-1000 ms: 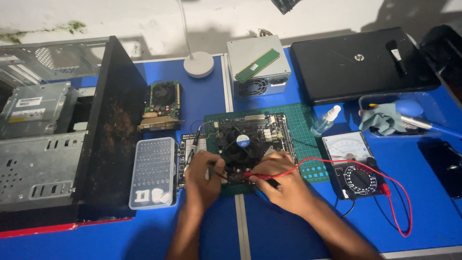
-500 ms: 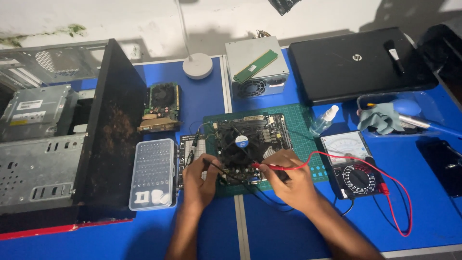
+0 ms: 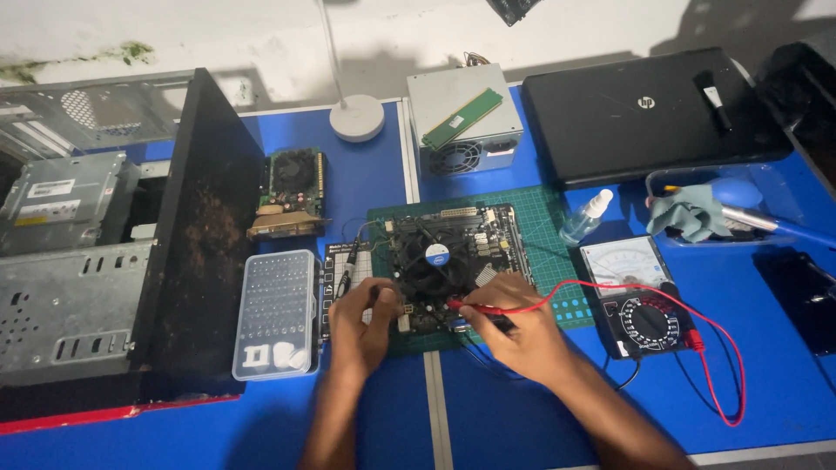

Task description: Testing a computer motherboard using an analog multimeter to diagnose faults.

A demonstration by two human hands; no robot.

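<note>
- Motherboard (image 3: 453, 261) lies flat on a green cutting mat (image 3: 544, 218), mid-desk, its fan (image 3: 433, 257) near the centre. Both hands sit at its near edge.
- Right hand (image 3: 514, 331) pinches a red probe (image 3: 475, 306); the probe's long axis runs left-right, tip pointing left onto the board's near edge, just below the fan.
- Left hand (image 3: 366, 318) curls at the board's near-left corner, fingers closed on what looks like a black probe (image 3: 347, 277); the grip itself is hard to make out.
- Red lead (image 3: 697, 348) loops right to an analog multimeter (image 3: 640, 296) just right of the mat.
- The hands are near each other, roughly level with one another, the board directly beyond both.
- Left of the board: clear bit case (image 3: 274, 313), touching or nearly so. The dark computer case panel (image 3: 196, 235) beyond it walls that side.
- Open blue desk (image 3: 366, 418) on the near side, around the forearms; far side crowded by power supply (image 3: 466, 122) and laptop (image 3: 644, 109).
</note>
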